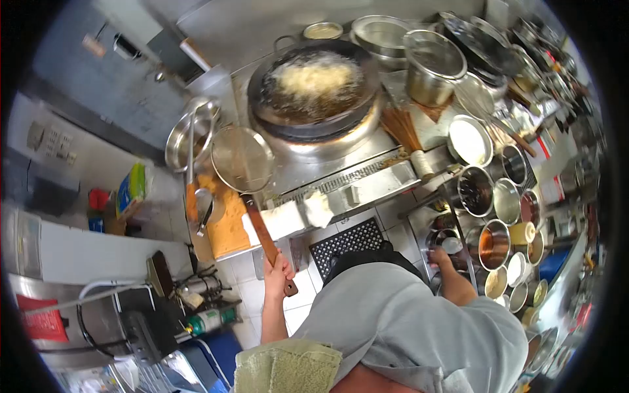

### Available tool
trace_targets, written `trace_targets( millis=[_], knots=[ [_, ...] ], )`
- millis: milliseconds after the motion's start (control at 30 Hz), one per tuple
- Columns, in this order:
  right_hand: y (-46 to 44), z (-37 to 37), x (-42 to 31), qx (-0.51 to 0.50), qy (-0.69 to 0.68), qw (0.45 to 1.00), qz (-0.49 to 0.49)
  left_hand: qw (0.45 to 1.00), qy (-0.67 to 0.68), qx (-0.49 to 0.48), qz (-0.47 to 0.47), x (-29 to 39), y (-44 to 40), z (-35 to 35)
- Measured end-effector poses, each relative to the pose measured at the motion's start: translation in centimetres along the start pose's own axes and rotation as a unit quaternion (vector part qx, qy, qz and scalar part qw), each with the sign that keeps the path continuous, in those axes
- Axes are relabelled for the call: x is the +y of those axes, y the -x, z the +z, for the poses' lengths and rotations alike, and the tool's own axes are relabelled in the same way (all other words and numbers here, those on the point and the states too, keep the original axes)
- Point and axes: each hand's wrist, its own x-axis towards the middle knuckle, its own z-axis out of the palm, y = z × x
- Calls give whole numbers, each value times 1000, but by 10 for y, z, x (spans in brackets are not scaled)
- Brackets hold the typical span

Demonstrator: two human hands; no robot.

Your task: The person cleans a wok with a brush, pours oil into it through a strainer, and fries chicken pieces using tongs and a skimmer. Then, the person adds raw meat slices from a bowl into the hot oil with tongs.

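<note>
My left hand (278, 270) is closed around the wooden handle of a round mesh skimmer (242, 159). Its mesh head hangs over the left end of the stove counter, beside the wok. In the large dark wok (265, 114), pale food (314, 78) fries in bubbling oil. Low on the right, my right hand (441, 257) reaches in among metal containers (448, 241) below the counter. Its fingers are small and partly hidden there, so their grip does not show.
Metal pots (429, 85) stand right of the wok, near a bamboo brush (403, 131). Several sauce and seasoning containers (493, 245) crowd the right side. A metal bowl (183, 141) stands at left. White cloths (282, 219) lie along the counter's front edge, above a black floor mat (347, 243).
</note>
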Motion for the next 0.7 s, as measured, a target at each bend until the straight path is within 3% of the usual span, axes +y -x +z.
trace_targets(
  millis=[67, 100, 167, 233, 300, 367, 433, 533, 600, 633, 700],
  knots=[
    [17, -70, -86, 7, -285, 931, 228, 992, -105, 52, 46, -16, -20, 9],
    [28, -97, -118, 13, -347, 899, 268, 991, -118, 46, 44, -17, -20, 19],
    [-1, -68, -67, -23, -207, 968, 138, 989, -138, 36, 46, -18, -22, 39],
    [-13, -72, -51, -19, -192, 972, 136, 995, -63, 38, 65, -22, -17, 30],
    [2, -92, -71, 6, -309, 915, 258, 992, -58, 59, 90, -17, 0, 33],
    [-16, -41, -17, 36, -247, 949, 194, 988, -60, 71, 120, 0, 11, 42],
    [-2, -41, -20, 4, -194, 961, 197, 986, -56, 75, 140, 19, 21, 54],
    [16, -56, -38, -112, -216, 933, 263, 988, -29, 44, 148, 61, 15, 83],
    [7, -50, -26, -147, -58, 986, 55, 989, 9, -12, 146, 82, 3, 98],
    [2, -54, -29, -157, 24, 986, -52, 989, 11, -26, 144, 88, -9, 103],
    [2, -62, -49, -96, -190, 974, 79, 989, 8, -56, 140, 101, -36, 107]
  ],
)
